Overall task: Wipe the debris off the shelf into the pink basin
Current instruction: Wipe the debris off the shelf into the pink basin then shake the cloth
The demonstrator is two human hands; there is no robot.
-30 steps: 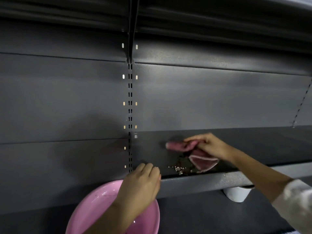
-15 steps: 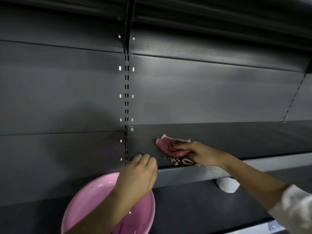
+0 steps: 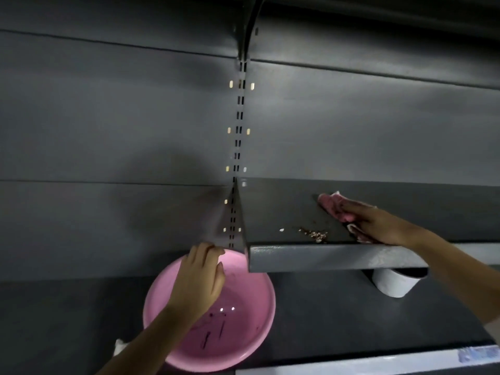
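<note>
A dark grey metal shelf (image 3: 319,257) juts out at centre right. A small pile of brownish debris (image 3: 313,235) lies near its front edge, with one pale crumb (image 3: 281,230) to the left of it. My right hand (image 3: 376,223) presses a pink cloth (image 3: 334,205) flat on the shelf, just right of the debris. The pink basin (image 3: 243,320) sits below the shelf's left end. My left hand (image 3: 198,280) grips the basin's far rim, fingers curled over it, close to the shelf's left corner.
A white cup-like container (image 3: 392,284) sits under the shelf to the right. The grey back panel carries a slotted upright (image 3: 239,125). A lower dark shelf (image 3: 338,318) runs beneath the basin, with a pale edge strip (image 3: 378,364) at the bottom right.
The view has shifted, so the shelf's left end and more of the basin now show. My right hand and cloth sit farther right of the debris than before. My left hand stays on the basin rim.
</note>
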